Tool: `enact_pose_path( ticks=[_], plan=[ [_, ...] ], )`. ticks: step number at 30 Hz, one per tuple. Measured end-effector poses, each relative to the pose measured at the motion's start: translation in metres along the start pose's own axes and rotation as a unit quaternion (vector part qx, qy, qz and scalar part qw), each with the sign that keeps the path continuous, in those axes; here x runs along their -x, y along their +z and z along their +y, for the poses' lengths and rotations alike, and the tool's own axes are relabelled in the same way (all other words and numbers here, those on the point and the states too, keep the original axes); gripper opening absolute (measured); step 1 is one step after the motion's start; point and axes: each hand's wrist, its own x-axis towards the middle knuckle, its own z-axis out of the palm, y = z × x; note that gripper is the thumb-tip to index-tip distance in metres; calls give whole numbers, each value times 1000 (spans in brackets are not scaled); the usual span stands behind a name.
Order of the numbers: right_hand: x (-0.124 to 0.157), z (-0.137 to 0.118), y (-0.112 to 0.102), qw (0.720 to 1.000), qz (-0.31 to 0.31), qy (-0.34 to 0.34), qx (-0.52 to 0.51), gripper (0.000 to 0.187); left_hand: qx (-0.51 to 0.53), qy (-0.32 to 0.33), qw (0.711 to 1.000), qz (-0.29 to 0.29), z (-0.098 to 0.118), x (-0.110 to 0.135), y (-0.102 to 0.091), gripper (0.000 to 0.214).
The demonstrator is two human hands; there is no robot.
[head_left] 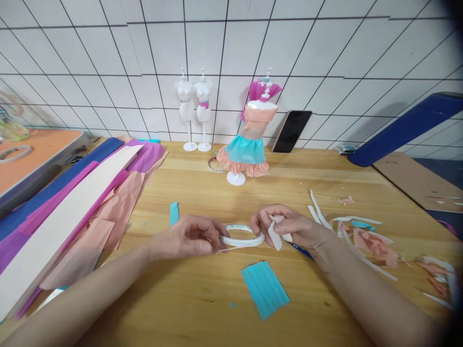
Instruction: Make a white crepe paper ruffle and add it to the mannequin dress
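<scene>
A thin roll of white double-sided tape, with lettering on its inner ring, is tilted just above the table between my hands. My left hand is closed on its left side, and a narrow strip trails below the roll. At its right side, the fingertips of my right hand touch the roll while the hand grips a pale, crumpled piece of paper. Nearer to me lies a pleated turquoise paper piece. A dark blue tool is partly hidden under my right wrist.
Behind stand a dressed mini mannequin, two white mannequins and a black phone. Coloured paper sheets cover the left side. Paper scraps lie right, below a blue roll. A turquoise strip sits beyond my left hand.
</scene>
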Motion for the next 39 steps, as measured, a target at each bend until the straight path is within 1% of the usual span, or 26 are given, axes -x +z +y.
enact_pose_path(
  ticks=[3, 5, 8, 10, 15, 18, 22, 25, 27, 29, 34, 37, 39],
  plan=[
    [0, 1, -2, 1000, 8, -4, -8, 23, -44, 7, 999, 10, 0, 0, 2, 26],
    [0, 1, -2, 1000, 10, -8, -11, 23, -54, 6, 998, 10, -1, 1, 2, 18],
    [0, 1, -2, 1000, 13, -14, -15, 23, -59, 8, 998, 17, -3, 0, 0, 18],
    [-1, 1, -3, 1000, 15, -15, -16, 22, -70, 7, 997, 35, -3, 0, 1, 19],
    [-3, 5, -6, 999, 12, -20, -26, 22, -92, 12, 992, 89, -2, -3, 6, 14],
    [-4, 6, -7, 999, 3, -24, -33, 21, -60, 5, 995, 84, -5, -3, 4, 13],
    [-5, 7, -8, 999, -9, -28, -44, 20, -5, 11, 999, 31, -10, -3, -2, 11],
    [-7, 7, -8, 998, -11, -34, -53, 19, 23, 19, 1000, 7, -12, -4, -3, 12],
    [-8, 6, -6, 997, -8, -45, -59, 19, 40, 14, 999, 11, -13, -5, -2, 13],
    [-6, 2, -2, 996, 1, -64, -64, 18, 52, 8, 998, 29, -13, -5, -3, 14],
    [5, -13, 14, 992, 19, -116, -47, 13, 85, 5, 994, 66, -9, -5, -4, 13],
    [13, -20, 20, 993, 0, -113, -26, 15, 108, 10, 991, 72, -5, -4, 0, 13],
    [19, -23, 18, 996, -16, -91, -10, 16, 116, 4, 991, 69, -2, -2, 3, 14]
  ],
)
